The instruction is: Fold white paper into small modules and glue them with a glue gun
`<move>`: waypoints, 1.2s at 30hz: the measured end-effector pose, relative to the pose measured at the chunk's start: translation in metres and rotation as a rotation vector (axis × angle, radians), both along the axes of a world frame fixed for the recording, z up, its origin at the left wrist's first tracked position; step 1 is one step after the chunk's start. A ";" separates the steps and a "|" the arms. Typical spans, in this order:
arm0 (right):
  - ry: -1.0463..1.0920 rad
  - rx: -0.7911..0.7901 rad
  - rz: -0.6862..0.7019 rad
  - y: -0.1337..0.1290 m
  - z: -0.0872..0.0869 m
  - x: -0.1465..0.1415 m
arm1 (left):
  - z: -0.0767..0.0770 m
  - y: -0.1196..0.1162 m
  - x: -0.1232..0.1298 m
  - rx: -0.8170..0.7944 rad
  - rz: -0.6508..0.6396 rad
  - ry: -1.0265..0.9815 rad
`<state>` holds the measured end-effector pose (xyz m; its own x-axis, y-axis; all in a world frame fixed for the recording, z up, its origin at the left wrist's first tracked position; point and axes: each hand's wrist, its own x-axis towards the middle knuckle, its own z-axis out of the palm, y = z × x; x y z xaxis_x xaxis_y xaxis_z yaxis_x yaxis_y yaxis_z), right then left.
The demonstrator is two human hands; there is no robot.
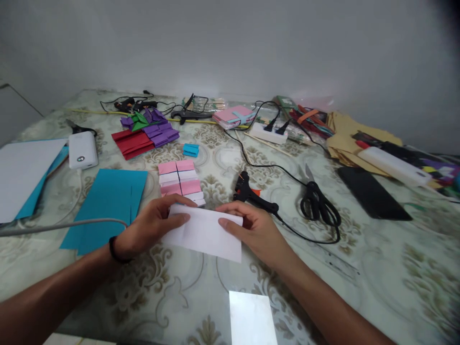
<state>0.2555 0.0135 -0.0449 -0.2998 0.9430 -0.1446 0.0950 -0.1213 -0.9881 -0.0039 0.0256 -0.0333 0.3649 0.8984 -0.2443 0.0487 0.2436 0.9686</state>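
White paper [206, 235] is held over the desk [381, 268], to the near left of the black glue gun [252, 194], its far edge clamped in the grip of left hand [156, 223] and right hand [258, 232]. Scissors [315, 203] noted right of the black glue gun.

Plain grey wall [223, 48] — floral-patterned tabletop [388, 282] below

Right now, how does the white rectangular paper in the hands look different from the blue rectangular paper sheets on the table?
The white rectangular paper is pinched by the left hand and right hand, while the blue rectangular paper sheets lie on the patterned table. The white paper looks smaller than the blue sheets. Both have straight edges.
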 end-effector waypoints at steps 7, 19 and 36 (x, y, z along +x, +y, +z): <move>-0.068 -0.022 0.023 0.000 -0.001 -0.002 | -0.003 0.003 0.002 0.032 0.053 0.052; -0.087 -0.130 0.312 -0.017 0.011 -0.012 | -0.001 -0.015 0.007 0.095 -0.144 0.186; 0.058 -0.242 0.227 -0.027 0.005 -0.022 | 0.004 -0.032 0.016 0.133 -0.171 0.179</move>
